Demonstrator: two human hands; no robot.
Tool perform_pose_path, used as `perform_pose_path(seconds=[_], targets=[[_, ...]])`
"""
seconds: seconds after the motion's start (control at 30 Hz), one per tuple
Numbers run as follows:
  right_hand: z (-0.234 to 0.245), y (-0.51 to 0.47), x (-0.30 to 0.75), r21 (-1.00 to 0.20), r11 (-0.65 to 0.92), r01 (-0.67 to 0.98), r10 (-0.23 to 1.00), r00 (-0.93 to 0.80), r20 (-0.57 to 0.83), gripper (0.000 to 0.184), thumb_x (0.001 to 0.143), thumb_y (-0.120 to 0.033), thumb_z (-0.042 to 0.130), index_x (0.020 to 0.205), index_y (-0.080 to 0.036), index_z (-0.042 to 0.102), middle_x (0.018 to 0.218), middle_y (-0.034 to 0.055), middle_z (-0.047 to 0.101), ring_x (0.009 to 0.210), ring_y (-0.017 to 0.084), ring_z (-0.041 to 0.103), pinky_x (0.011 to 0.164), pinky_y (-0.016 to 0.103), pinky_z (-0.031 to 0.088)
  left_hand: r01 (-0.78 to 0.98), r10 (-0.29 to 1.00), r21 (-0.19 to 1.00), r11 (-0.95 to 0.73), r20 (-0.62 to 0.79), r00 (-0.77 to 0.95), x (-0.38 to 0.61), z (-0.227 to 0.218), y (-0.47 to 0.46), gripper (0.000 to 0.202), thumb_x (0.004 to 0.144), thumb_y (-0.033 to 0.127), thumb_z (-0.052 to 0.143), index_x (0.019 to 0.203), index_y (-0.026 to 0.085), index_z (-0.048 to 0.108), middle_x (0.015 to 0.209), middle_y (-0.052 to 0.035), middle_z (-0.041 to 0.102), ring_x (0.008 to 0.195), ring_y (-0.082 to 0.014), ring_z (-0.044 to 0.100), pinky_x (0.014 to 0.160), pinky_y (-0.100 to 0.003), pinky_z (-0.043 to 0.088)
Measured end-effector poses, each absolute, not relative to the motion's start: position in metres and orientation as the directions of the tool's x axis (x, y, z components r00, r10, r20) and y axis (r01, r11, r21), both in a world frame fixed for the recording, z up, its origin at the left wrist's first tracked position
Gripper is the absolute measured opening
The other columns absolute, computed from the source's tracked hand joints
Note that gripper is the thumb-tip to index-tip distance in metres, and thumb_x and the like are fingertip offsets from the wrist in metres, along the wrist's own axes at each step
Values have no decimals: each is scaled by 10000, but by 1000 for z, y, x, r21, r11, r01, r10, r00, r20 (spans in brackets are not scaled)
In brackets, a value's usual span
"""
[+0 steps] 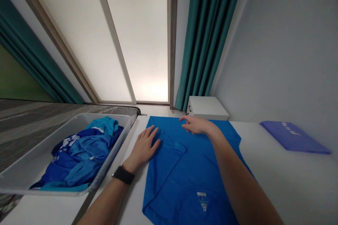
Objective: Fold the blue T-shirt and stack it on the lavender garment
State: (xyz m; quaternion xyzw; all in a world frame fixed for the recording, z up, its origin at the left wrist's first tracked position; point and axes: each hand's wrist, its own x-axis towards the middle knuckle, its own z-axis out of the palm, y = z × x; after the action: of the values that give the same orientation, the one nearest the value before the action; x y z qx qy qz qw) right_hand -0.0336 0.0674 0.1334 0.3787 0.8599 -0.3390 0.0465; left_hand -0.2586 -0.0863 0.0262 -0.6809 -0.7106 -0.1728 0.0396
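Note:
A blue T-shirt (195,168) lies spread on the white table, its neckline and white label print toward me. Its left side is folded inward, with the sleeve lying over the body. My left hand (144,145), with a black watch on the wrist, rests flat with fingers spread at the shirt's left edge. Over the far part of the shirt is my right hand (196,124), its index finger stretched out and the other fingers loosely bent, nothing in it. My right forearm covers part of the shirt's right side.
On the left, a translucent plastic bin (126,121) holds crumpled blue clothes (87,154). A folded purple garment (293,136) lies on the white table (280,175) at the right, near the wall. Beyond the table stand a white cabinet (207,107) and a teal curtain (208,42).

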Motion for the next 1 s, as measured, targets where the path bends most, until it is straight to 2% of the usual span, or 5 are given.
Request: perform_pose_path(seconds=[0.27,0.5,0.67,0.83,1.0], targets=[[152,68,-15,-634,509,582,625,-757,-192,369,953,-325,464,1301,-210,506,861,32,657,688,150,604,585,235,407,997,978,73,-26,208,10,-256,11,-89,608,967,518,411,1504,240,339,1580,-108,297,1444,-281,278,1181,-513,178],[106,39,-27,-318,650,690,619,-723,-305,203,923,-311,511,1066,-226,627,1011,90,691,893,235,641,644,275,390,976,958,106,-189,237,160,-217,47,-110,541,938,335,508,1460,243,403,1509,-102,415,1372,-279,380,1134,-490,314],[79,16,-19,-245,657,713,648,-700,-301,260,893,-277,567,1148,-230,568,1092,132,689,976,296,650,697,319,402,932,947,169,-320,77,311,-178,60,-136,618,951,409,495,1513,252,293,1546,-92,371,1404,-278,353,1138,-488,323],[74,11,-17,-242,658,713,670,-701,-243,251,995,-350,378,1098,-233,575,1093,120,695,984,277,659,714,323,402,939,948,140,-315,-3,319,-175,55,-162,696,941,413,504,1538,211,211,1594,-117,253,1453,-298,253,1153,-510,286],[68,9,-20,-272,667,694,660,-719,-218,152,931,-332,531,1016,-217,582,1021,106,700,923,273,656,649,293,367,980,981,68,-187,-38,190,-181,64,-187,516,877,337,583,1365,210,478,1420,-135,497,1306,-330,449,1079,-522,372]])
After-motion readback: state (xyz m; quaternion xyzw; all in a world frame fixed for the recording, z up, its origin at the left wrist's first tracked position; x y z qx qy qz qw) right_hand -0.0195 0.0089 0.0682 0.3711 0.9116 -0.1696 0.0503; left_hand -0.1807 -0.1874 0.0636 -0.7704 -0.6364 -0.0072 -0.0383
